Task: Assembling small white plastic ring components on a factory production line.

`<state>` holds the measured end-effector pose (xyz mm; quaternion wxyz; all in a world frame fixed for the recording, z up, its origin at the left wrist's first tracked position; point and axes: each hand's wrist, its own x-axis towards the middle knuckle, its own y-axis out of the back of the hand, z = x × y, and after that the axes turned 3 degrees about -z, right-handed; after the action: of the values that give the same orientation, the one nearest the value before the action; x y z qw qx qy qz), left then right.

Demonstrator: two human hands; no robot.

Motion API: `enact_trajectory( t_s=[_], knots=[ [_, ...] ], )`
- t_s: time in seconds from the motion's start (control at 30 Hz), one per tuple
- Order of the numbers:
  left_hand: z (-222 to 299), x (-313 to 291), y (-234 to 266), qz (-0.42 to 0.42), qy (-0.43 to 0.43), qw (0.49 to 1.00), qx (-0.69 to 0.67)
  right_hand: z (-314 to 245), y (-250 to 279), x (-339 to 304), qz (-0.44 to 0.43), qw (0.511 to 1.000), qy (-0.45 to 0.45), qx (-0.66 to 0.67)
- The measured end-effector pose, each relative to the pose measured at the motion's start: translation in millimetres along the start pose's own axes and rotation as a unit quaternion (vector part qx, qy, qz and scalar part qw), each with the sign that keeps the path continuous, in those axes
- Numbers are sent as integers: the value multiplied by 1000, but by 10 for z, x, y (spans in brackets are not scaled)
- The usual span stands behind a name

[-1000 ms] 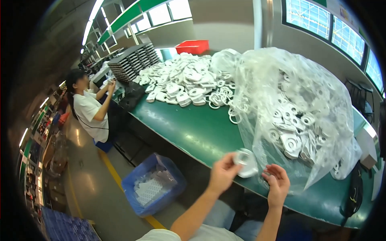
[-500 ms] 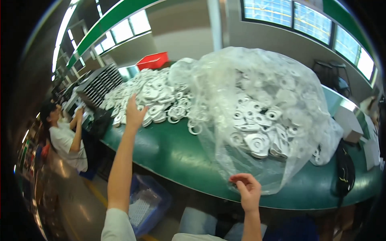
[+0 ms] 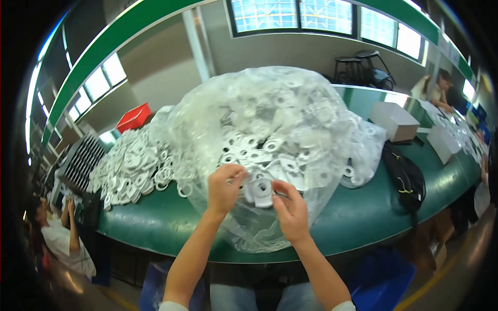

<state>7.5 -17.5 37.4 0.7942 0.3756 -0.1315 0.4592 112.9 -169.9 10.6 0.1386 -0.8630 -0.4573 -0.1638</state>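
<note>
White part [image 3: 262, 200], between left grip [image 3: 223, 190], right grip [image 3: 292, 211]

Down from my head

My head-worn fisheye looks forward and down past my left hand [image 3: 223, 190] and right hand [image 3: 291, 213], both near mid-frame. The green workbench [image 3: 142, 223] bows across close below; windows [image 3: 265, 15] stand far off at the top, straight lines bending toward the rim.

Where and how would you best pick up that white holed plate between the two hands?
Probably pinch the white holed plate by its near edge, coming from the person's side: it looks broad and flat, that edge seems uncovered, and other white parts crowd its far side.
</note>
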Motion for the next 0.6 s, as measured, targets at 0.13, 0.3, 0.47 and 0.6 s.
enact_trajectory(
  t_s=[0.13, 0.3, 0.47, 0.6],
  knots=[
    [343, 198, -240, 7, 93, 979, -179, -50, 153, 279, 29, 991, 66, -117],
    [927, 416, -1172, -110, -32, 980, -165, -59, 1014, -57, 74, 978, -94, 169],
    [937, 546, -2188, -274, -232, 933, 8, -1, 1407, -487, 215, 955, -142, 149],
    [777, 558, -2670, -308, -224, 905, 190, -20, 1454, -458, 226, 946, -137, 186]
  ],
)
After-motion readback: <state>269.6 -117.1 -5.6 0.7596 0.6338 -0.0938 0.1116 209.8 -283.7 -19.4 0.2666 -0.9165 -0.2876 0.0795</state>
